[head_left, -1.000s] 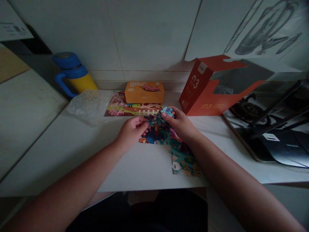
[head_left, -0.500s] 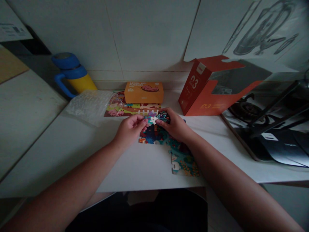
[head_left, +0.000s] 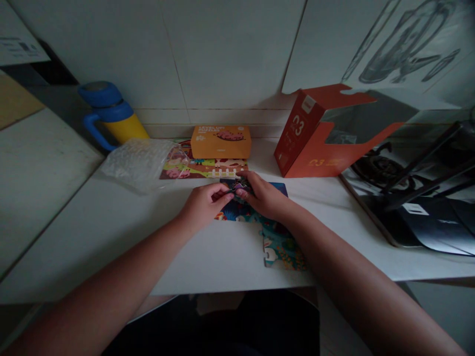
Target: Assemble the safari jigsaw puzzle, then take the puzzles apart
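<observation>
Close together over the counter, my two hands hold loose puzzle pieces (head_left: 239, 186). My left hand (head_left: 204, 203) pinches pieces between thumb and fingers, their edges turned toward me. Several more are clasped in my right hand (head_left: 265, 197), partly hidden by its fingers. Beneath the hands lies a dark blue and green jigsaw puzzle (head_left: 284, 247), joined in part, its lower section reaching toward the front edge. Behind it is a second, brightly coloured farm puzzle (head_left: 202, 170) with a white fence.
An orange puzzle box (head_left: 221, 142) stands on the farm puzzle's back part. Bubble wrap (head_left: 135, 163) and a blue-yellow jug (head_left: 115, 116) are at the left. A red-orange carton (head_left: 315, 141) stands at the right, beside a gas stove (head_left: 382, 170).
The piece with the white figure that faced up between my hands is no longer visible. My left hand has shifted slightly right and down, and the pieces are now tilted edge-on.
</observation>
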`<state>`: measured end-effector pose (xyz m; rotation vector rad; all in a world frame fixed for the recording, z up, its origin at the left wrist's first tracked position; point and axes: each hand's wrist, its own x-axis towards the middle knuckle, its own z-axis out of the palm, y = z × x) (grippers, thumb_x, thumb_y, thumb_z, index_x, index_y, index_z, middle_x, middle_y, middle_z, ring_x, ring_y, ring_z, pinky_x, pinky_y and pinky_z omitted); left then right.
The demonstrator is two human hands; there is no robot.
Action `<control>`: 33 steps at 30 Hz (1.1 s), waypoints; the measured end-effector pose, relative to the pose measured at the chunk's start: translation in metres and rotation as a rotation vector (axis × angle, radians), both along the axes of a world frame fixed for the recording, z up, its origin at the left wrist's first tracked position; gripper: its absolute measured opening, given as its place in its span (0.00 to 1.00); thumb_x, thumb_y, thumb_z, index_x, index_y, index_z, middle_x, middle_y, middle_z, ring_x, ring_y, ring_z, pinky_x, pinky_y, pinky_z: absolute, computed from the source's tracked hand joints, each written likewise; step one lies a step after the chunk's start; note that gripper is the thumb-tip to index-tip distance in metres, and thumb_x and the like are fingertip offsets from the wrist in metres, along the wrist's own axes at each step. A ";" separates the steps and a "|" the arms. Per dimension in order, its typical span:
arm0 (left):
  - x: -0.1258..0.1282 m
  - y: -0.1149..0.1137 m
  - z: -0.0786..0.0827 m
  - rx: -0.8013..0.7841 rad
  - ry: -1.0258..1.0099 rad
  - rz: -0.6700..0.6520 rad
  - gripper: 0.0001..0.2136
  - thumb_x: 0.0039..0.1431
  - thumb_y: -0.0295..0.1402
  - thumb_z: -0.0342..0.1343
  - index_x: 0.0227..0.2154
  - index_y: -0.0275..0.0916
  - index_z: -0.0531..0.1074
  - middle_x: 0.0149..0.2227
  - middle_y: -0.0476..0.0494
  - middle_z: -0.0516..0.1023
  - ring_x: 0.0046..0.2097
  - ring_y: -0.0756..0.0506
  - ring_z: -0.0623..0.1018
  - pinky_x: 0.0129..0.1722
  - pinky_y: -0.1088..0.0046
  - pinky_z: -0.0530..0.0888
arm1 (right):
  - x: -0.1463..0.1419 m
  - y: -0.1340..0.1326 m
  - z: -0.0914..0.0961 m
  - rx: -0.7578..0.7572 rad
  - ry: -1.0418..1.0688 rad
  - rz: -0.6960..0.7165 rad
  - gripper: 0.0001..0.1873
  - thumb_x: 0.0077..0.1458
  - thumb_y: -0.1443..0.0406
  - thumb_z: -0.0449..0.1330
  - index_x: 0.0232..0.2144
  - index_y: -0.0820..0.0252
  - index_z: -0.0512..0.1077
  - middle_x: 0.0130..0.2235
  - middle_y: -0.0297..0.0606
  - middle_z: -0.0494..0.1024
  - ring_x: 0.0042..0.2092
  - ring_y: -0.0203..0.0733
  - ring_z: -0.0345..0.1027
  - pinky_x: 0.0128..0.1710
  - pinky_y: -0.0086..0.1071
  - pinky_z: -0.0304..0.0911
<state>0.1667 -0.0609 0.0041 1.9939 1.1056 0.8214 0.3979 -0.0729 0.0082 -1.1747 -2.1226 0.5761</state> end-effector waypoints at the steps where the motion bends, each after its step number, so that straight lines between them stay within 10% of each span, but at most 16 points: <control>1: 0.000 -0.001 0.000 0.012 0.021 -0.019 0.09 0.67 0.39 0.59 0.38 0.41 0.80 0.31 0.50 0.81 0.30 0.49 0.77 0.30 0.76 0.70 | 0.000 0.000 0.000 -0.005 -0.013 0.005 0.30 0.68 0.53 0.60 0.67 0.54 0.61 0.65 0.53 0.71 0.66 0.56 0.66 0.65 0.52 0.62; 17: -0.010 0.002 0.012 0.250 0.115 0.142 0.06 0.65 0.29 0.57 0.43 0.41 0.76 0.40 0.45 0.84 0.41 0.45 0.82 0.43 0.67 0.78 | 0.007 -0.001 0.010 -0.014 -0.078 0.008 0.30 0.56 0.58 0.72 0.59 0.52 0.68 0.57 0.44 0.77 0.57 0.53 0.73 0.57 0.45 0.67; 33: 0.003 -0.007 0.002 -0.077 -0.136 0.054 0.12 0.68 0.33 0.56 0.52 0.41 0.76 0.50 0.40 0.84 0.50 0.43 0.84 0.52 0.61 0.81 | 0.000 0.001 -0.002 0.001 -0.082 0.016 0.28 0.58 0.56 0.70 0.57 0.52 0.67 0.56 0.45 0.76 0.57 0.53 0.72 0.57 0.45 0.68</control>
